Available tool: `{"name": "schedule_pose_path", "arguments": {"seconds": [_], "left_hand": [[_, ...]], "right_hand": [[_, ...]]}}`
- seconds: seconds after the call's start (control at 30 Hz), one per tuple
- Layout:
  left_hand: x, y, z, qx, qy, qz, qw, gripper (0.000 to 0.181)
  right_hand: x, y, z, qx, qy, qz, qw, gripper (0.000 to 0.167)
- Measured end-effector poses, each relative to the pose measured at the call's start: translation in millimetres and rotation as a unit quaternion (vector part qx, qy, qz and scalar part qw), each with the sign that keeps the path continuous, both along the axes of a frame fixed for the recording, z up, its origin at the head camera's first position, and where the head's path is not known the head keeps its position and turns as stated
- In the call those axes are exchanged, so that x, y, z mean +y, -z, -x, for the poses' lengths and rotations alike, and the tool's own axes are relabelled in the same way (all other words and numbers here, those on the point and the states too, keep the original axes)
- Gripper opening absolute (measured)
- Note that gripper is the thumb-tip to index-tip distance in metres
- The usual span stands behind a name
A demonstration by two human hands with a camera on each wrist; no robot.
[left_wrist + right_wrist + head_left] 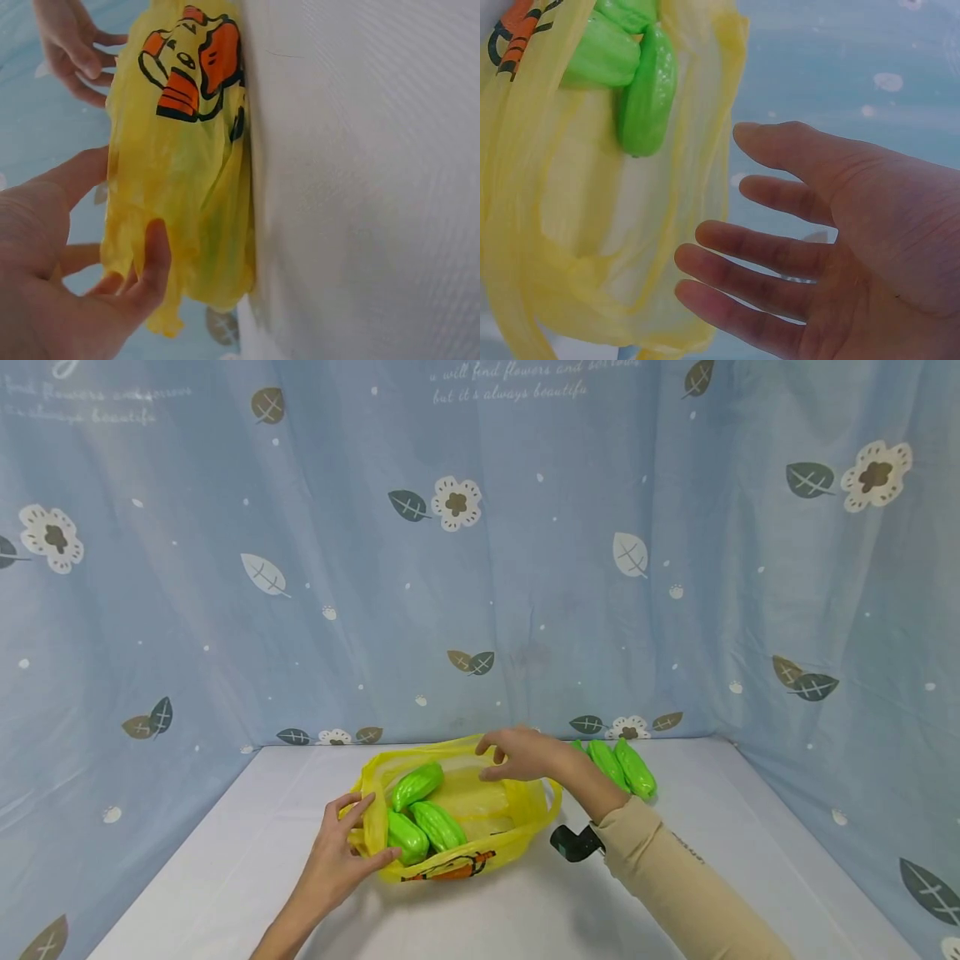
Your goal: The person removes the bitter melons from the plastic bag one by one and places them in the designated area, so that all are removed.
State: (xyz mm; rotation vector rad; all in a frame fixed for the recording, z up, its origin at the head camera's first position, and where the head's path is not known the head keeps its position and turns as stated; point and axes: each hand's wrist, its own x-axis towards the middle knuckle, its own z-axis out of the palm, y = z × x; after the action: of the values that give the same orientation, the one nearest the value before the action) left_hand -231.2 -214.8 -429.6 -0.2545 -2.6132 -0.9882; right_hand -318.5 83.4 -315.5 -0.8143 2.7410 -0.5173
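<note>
A yellow plastic bag (pixel 480 843) with an orange-and-black cartoon print lies with its mouth spread on the white table. Inside its left part are three glossy green bitter melons (pixel 439 825), also visible in the right wrist view. My left hand (pixel 333 860) holds the bag's left end, thumb at the near rim and fingers at the far side; the bag hides some fingertips. Over the bag's right part hovers my right hand (pixel 521 754), its fingers loosely bent and holding nothing. In the right wrist view this hand (pixel 795 247) has its fingers spread beside the bag (pixel 592 195).
More green bitter melons (pixel 635 770) lie at the table's back right, partly behind my right forearm. A black device (pixel 573 843) sits by the right sleeve cuff. A blue patterned curtain (pixel 525 610) encloses the white table (pixel 750 860) at the back and sides.
</note>
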Motion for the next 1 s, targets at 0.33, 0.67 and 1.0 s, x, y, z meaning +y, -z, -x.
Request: {"name": "schedule_pose_path", "arguments": {"seconds": [0.33,0.67,1.0], "left_hand": [[0.5,0.4,0.2,-0.038,0.017,0.008,0.9991,0.081],[2.2,0.4,-1.6,-0.085,0.033,-0.004,0.9958,0.099],[3.3,-1.0,-3.3,-0.106,0.044,-0.004,0.9934,0.108]], "right_hand": [[-10.4,0.8,-0.7,0.009,-0.020,-0.008,0.9997,0.041],[-28.5,11.6,4.7,0.008,-0.046,-0.009,0.9989,0.039],[-45.9,22.5,4.9,-0.030,-0.031,-0.036,0.9984,0.042]]}}
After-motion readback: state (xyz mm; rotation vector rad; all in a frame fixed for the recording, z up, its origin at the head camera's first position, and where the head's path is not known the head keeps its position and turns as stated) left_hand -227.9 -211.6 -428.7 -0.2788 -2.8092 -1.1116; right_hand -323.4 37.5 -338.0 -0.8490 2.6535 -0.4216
